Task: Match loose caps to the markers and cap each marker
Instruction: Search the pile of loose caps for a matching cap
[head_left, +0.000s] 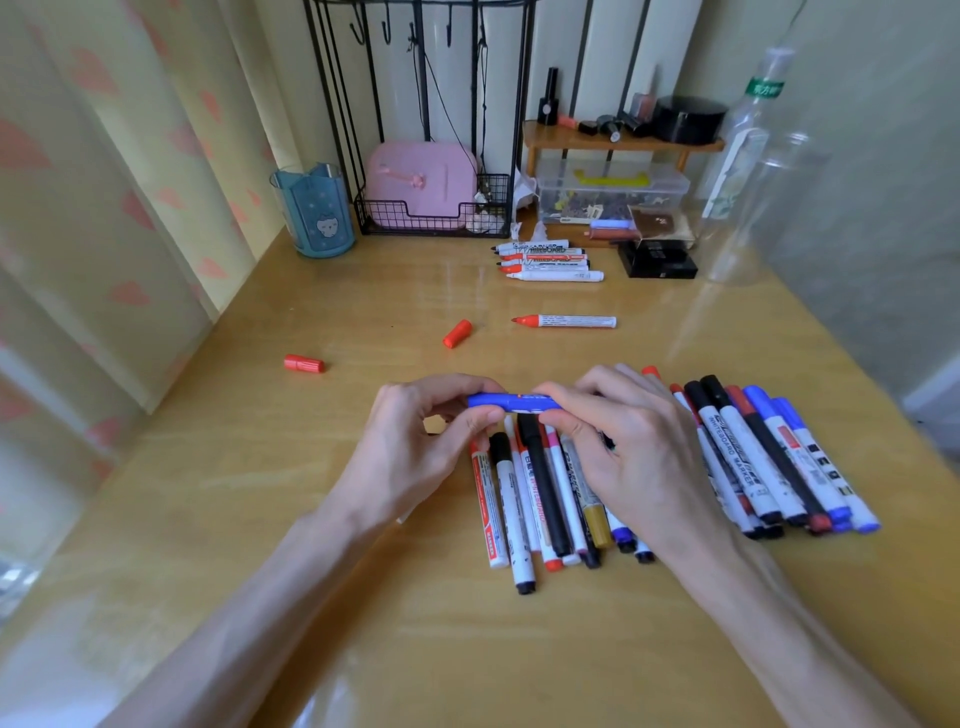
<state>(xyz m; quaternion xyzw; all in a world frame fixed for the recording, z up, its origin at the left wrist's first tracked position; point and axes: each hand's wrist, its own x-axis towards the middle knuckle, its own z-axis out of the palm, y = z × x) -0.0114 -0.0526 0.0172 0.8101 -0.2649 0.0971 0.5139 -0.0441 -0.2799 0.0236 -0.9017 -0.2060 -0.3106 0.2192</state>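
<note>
So right now I've got a blue marker (519, 402) held level just above the desk (249, 519), one hand at each end. The left hand (415, 447) pinches the blue cap (485, 401) between thumb and fingertips, and the right hand (628, 452) is curled round the barrel. That way the two halves line up straight and I can push them together. I can't tell if the cap has clicked home yet, since the fingers cover the join. Right under my hands is a heap of capped markers (540, 499), and another batch (769, 457) fans out just beside the right hand. I read that as the done pile, kept close so each finished one is an easy drop. The open ones are parked well apart at the far side: a tight bunch of uncapped markers (550, 260) with tips pointing left, plus a lone red marker (571, 321) nearer in. Two loose red caps, one (457, 333) near that lone marker and one (304, 363) further left, lie in the open where they're easy to grab. My guess is the red ones come after this.
</note>
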